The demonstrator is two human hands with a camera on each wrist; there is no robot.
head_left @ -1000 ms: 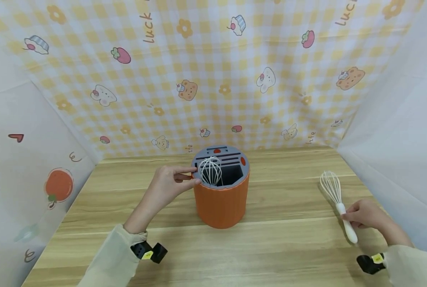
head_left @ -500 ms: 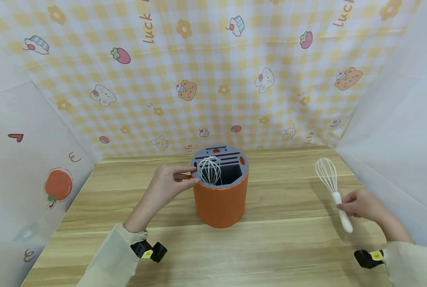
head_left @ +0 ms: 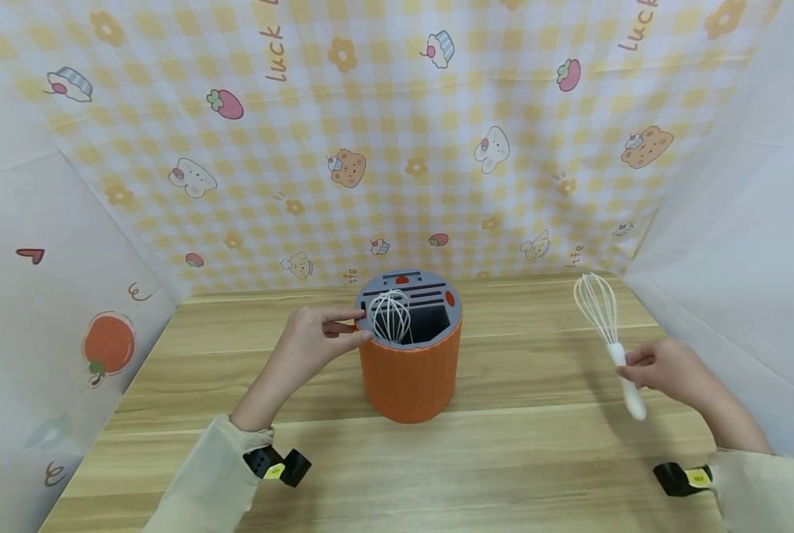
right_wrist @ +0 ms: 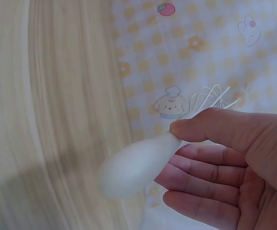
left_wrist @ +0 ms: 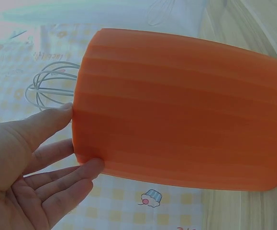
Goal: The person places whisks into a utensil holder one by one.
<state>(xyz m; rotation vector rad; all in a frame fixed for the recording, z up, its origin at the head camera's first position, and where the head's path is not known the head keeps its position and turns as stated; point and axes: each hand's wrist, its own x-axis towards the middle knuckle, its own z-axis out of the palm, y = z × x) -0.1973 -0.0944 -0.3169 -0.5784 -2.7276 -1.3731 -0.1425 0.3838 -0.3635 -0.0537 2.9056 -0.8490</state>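
An orange utensil holder (head_left: 409, 385) with a grey slotted top (head_left: 430, 285) stands upright on the table. One white whisk (head_left: 390, 314) is in its large front opening, wire head up; its handle is hidden inside. My left hand (head_left: 313, 337) touches the holder's left rim, fingers fairly straight, with the thumb at the edge in the left wrist view. At the right, my right hand (head_left: 666, 368) pinches a second white whisk (head_left: 626, 385) by the upper handle. That whisk is tilted above the table, wires pointing away and its thick handle end (right_wrist: 133, 165) toward me.
The wooden table (head_left: 504, 459) meets a yellow checked cloth (head_left: 424, 200) right behind the holder. White cloth walls stand at the left (head_left: 30, 333) and right (head_left: 744, 244) sides. The holder's large opening (head_left: 430, 326) shows dark space right of the whisk.
My right hand has lifted the second whisk off the table and moved it slightly left and away from me. My left hand and the holder have stayed in place.
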